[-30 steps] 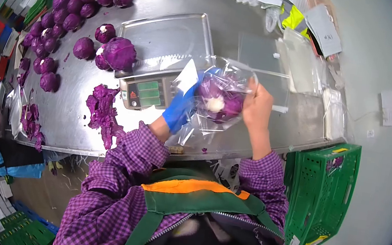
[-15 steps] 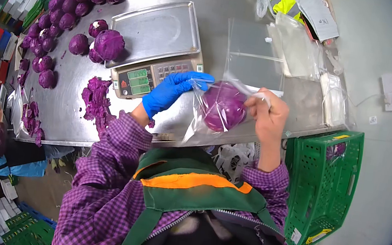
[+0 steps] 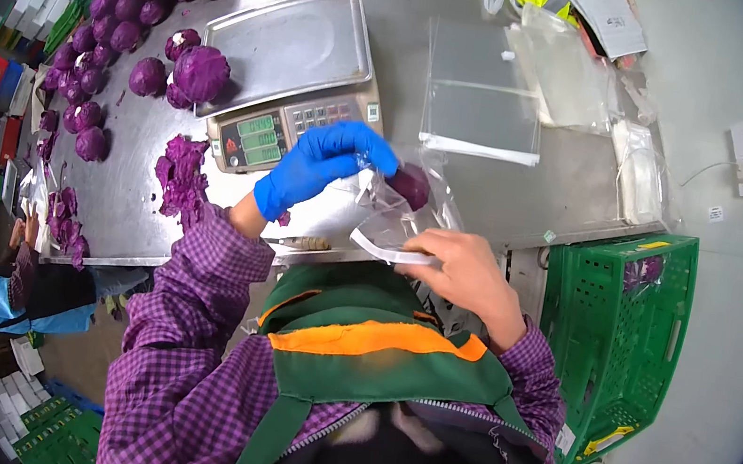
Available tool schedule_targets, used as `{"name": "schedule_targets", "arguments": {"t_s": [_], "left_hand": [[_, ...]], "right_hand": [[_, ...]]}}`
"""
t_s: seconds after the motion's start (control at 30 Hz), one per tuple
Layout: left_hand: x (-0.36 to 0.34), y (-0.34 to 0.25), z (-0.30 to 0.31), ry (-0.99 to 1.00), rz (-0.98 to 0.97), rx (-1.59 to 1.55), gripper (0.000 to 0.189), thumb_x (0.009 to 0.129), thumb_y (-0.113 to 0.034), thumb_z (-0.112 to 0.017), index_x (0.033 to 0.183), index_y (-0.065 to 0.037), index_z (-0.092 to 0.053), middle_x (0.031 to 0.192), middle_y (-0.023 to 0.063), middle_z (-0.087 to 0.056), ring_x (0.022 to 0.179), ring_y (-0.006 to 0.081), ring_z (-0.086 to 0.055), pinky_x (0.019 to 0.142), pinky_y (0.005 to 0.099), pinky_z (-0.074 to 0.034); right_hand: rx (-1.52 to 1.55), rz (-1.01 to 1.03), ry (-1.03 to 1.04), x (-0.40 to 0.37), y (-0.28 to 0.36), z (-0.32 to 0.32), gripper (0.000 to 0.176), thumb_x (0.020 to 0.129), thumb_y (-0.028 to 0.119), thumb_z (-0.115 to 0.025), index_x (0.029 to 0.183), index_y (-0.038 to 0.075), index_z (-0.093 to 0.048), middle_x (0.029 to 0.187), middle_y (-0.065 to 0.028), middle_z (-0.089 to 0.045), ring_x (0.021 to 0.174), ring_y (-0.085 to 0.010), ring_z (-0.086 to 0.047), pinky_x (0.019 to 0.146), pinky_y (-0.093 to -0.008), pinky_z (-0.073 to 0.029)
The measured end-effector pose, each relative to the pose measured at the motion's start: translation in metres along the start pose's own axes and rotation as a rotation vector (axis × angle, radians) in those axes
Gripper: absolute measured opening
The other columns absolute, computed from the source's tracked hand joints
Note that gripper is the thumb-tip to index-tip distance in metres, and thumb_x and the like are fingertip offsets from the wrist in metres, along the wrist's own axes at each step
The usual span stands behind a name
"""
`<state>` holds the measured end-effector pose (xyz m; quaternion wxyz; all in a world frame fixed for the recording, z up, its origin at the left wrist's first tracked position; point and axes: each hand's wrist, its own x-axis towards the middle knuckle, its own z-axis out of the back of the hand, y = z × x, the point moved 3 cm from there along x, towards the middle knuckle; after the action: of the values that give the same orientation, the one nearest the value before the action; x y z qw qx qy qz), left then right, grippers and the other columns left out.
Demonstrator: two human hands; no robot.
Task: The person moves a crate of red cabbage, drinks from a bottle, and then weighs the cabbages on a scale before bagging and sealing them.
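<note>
My left hand (image 3: pixel 329 164), in a blue glove, is closed on the upper left part of a clear plastic bag (image 3: pixel 391 225). Inside the bag is a purple cabbage (image 3: pixel 410 186), partly hidden by the glove and the film. My bare right hand (image 3: pixel 465 274) pinches the bag's white-edged strip on the side nearer my body. Left of my hands stands a scale (image 3: pixel 256 138) with a metal tray (image 3: pixel 293 50). A large cabbage (image 3: pixel 201 73) sits at the tray's left edge.
Many cabbages (image 3: pixel 128 5) cover the table's (image 3: pixel 125 197) left side, with torn leaves (image 3: pixel 180 177) nearby. Flat clear bags (image 3: pixel 482 119) lie beyond my hands. A green crate (image 3: pixel 592 349) stands at the right, holding a bagged cabbage (image 3: pixel 643 272). Another person (image 3: pixel 22 287) is at the far left.
My right hand has moved down and turned, drawing the bag's white edge toward my body. The cabbage shows less now, more covered by my left glove. The view has shifted slightly.
</note>
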<state>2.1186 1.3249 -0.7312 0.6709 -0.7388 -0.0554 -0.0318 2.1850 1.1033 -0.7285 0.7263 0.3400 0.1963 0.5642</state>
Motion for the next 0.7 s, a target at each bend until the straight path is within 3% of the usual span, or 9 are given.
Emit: {"name": "schedule_targets", "arguments": {"t_s": [0.1,0.2,0.3,0.33,0.4,0.53,0.6,0.67,0.7], "left_hand": [[-0.029,0.014,-0.01,0.097,0.014,-0.019,0.029,0.081,0.0,-0.046,0.105,0.001,-0.062,0.105,0.0103,-0.063,0.103,0.0195,-0.058,0.094,0.0319,-0.042],[-0.052,0.014,-0.026,0.053,0.106,-0.05,0.032,0.082,-0.009,-0.059,0.113,-0.001,-0.059,0.114,0.0097,-0.058,0.102,0.0208,-0.057,0.093,0.031,-0.041],[-0.064,0.013,-0.045,-0.348,0.157,0.303,0.072,0.071,-0.015,-0.078,0.134,-0.009,-0.043,0.131,0.008,-0.046,0.095,0.0177,-0.056,0.082,0.0302,-0.046],[-0.071,0.019,-0.047,-0.436,0.149,0.323,0.085,0.069,-0.018,-0.079,0.14,-0.006,-0.033,0.137,0.0051,-0.043,0.081,0.0129,-0.05,0.078,0.0273,-0.046],[-0.091,0.024,-0.044,-0.55,0.02,0.385,0.081,0.072,-0.016,-0.077,0.14,-0.008,-0.035,0.134,0.0064,-0.047,0.086,0.0153,-0.053,0.078,0.0279,-0.047],[-0.127,0.056,-0.044,-0.468,0.295,0.312,0.03,0.085,-0.01,-0.062,0.115,-0.01,-0.062,0.099,0.0105,-0.062,0.089,0.021,-0.061,0.079,0.0306,-0.049],[-0.129,0.054,-0.044,-0.488,0.186,0.476,0.028,0.086,-0.012,-0.061,0.114,-0.012,-0.063,0.097,0.0108,-0.062,0.086,0.0246,-0.062,0.076,0.0318,-0.049],[-0.129,0.062,-0.042,-0.527,0.098,0.557,0.029,0.085,-0.015,-0.062,0.114,-0.013,-0.063,0.096,0.0108,-0.061,0.085,0.0262,-0.062,0.074,0.033,-0.05],[-0.129,0.062,-0.04,-0.539,0.017,0.634,0.029,0.085,-0.018,-0.063,0.114,-0.015,-0.063,0.094,0.0108,-0.06,0.084,0.0279,-0.061,0.072,0.0342,-0.05]], "right_hand": [[0.519,-0.187,0.178,-0.009,-0.011,-0.024,0.032,0.089,0.02,-0.058,0.112,-0.002,-0.059,0.099,-0.0222,-0.062,0.092,-0.0313,-0.063,0.077,-0.0368,-0.049],[0.513,-0.402,0.095,-0.001,-0.012,-0.043,0.033,0.089,0.02,-0.055,0.112,-0.003,-0.057,0.102,-0.0232,-0.061,0.094,-0.0335,-0.061,0.08,-0.0381,-0.048],[0.401,-0.331,0.138,0.01,-0.003,-0.062,0.033,0.088,0.018,-0.055,0.114,-0.003,-0.055,0.104,-0.0245,-0.06,0.097,-0.038,-0.059,0.084,-0.0401,-0.046],[0.385,-0.337,0.176,0.013,0.007,-0.069,0.034,0.088,0.018,-0.055,0.115,-0.002,-0.054,0.105,-0.0249,-0.06,0.097,-0.0391,-0.058,0.085,-0.0407,-0.045],[0.429,-0.291,0.362,0.016,0.029,-0.072,0.034,0.086,0.015,-0.056,0.116,-0.001,-0.054,0.109,-0.0228,-0.06,0.097,-0.0368,-0.06,0.086,-0.0396,-0.046],[0.535,-0.149,0.702,0.02,0.074,-0.043,0.036,0.084,0.01,-0.058,0.12,0.001,-0.055,0.105,-0.0171,-0.064,0.092,-0.0232,-0.066,0.08,-0.031,-0.051],[0.56,-0.186,0.589,0.046,0.097,-0.013,0.036,0.084,0.01,-0.059,0.119,0.001,-0.056,0.089,-0.0119,-0.068,0.081,-0.017,-0.067,0.075,-0.028,-0.052],[0.507,-0.24,0.41,0.096,0.114,-0.011,0.042,0.082,0.013,-0.064,0.121,0.002,-0.055,0.089,-0.0113,-0.067,0.079,-0.0173,-0.066,0.072,-0.0288,-0.052],[0.4,-0.096,0.279,0.13,0.119,-0.021,0.046,0.081,0.015,-0.065,0.123,0.003,-0.053,0.093,-0.012,-0.065,0.078,-0.0179,-0.066,0.07,-0.0288,-0.052]]}}
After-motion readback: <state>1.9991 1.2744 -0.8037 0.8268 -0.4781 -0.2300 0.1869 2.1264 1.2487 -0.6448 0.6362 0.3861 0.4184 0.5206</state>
